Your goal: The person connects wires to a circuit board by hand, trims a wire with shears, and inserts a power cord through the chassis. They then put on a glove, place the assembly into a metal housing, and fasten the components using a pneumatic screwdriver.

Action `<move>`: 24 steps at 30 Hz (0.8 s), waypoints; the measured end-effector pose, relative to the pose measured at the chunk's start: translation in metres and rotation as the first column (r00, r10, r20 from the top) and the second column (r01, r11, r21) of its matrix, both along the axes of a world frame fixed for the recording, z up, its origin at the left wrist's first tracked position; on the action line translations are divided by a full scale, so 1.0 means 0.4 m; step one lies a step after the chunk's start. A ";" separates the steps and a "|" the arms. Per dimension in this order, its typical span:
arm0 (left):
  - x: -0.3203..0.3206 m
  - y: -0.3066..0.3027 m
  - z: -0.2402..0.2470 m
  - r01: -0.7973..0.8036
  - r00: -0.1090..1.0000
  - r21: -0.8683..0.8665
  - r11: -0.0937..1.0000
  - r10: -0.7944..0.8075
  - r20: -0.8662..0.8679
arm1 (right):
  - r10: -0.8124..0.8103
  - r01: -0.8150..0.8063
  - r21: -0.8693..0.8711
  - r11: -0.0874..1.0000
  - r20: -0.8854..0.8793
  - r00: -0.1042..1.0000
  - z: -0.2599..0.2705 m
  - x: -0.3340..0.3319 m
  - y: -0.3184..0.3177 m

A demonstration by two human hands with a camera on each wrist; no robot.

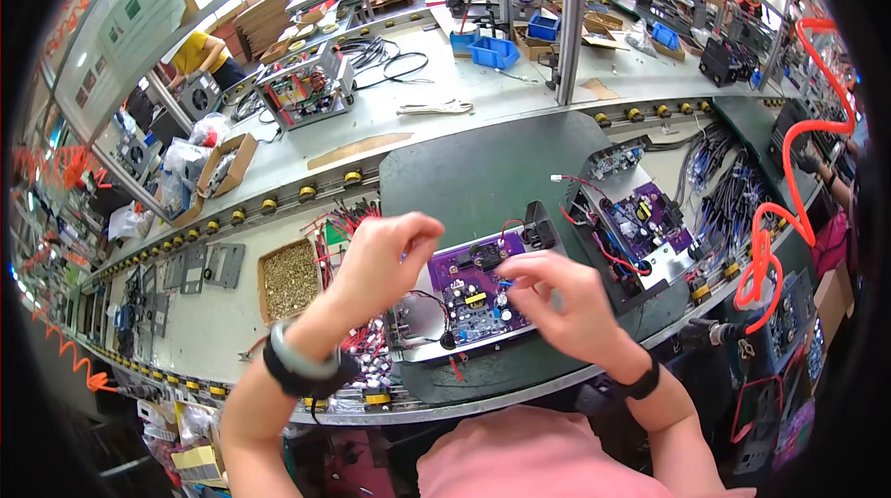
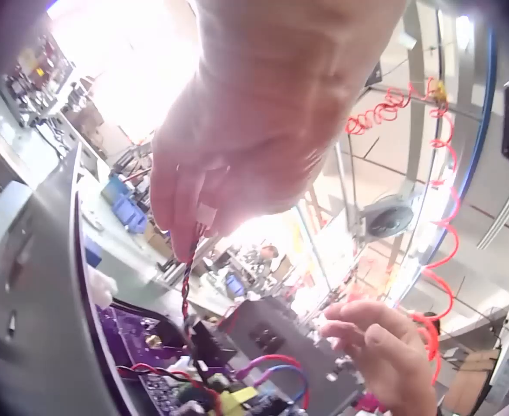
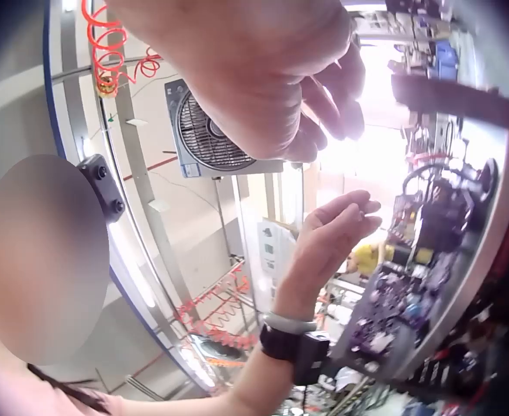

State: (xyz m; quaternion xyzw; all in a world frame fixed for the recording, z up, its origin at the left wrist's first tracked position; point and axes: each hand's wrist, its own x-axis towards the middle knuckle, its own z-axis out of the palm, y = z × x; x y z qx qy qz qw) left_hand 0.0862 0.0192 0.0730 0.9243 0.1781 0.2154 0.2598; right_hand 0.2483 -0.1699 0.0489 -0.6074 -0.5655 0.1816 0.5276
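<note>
In the head view a metal chassis (image 1: 422,317) with a purple circuit board (image 1: 447,268) lies on a dark green mat (image 1: 455,173). My left hand (image 1: 379,257) is raised over the chassis's left side. Between its fingertips, in the left wrist view, a small white connector (image 2: 205,214) is pinched, and a twisted red-and-black wire (image 2: 186,286) runs from it down to the board. My right hand (image 1: 568,303) hovers over the board's right side, its fingers loosely bent with nothing visible between them. A black bracket (image 1: 538,227) stands at the chassis's back right corner.
Right of the chassis sits a second unit (image 1: 661,240) with a similar board. Cable bundles (image 1: 733,178) lie beyond it. A cardboard box of small brass-coloured parts (image 1: 290,283) is on the left, near many white-plugged wires (image 1: 374,363). An orange coiled hose (image 1: 789,141) hangs at right.
</note>
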 end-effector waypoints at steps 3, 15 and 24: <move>-0.058 -0.087 -0.024 -0.161 0.987 0.234 0.959 0.150 0.065 | 0.083 -0.083 0.030 0.996 -0.027 0.996 -0.045 -0.084 0.097; -0.106 -0.046 -0.072 -0.444 0.887 -0.008 0.896 0.441 0.140 | -0.087 0.037 0.168 0.985 0.304 0.949 -0.098 -0.133 0.253; -0.177 -0.073 -0.148 -0.396 0.908 -0.241 0.886 0.339 -0.245 | 0.018 0.018 -0.043 0.999 0.699 0.715 -0.136 -0.122 0.315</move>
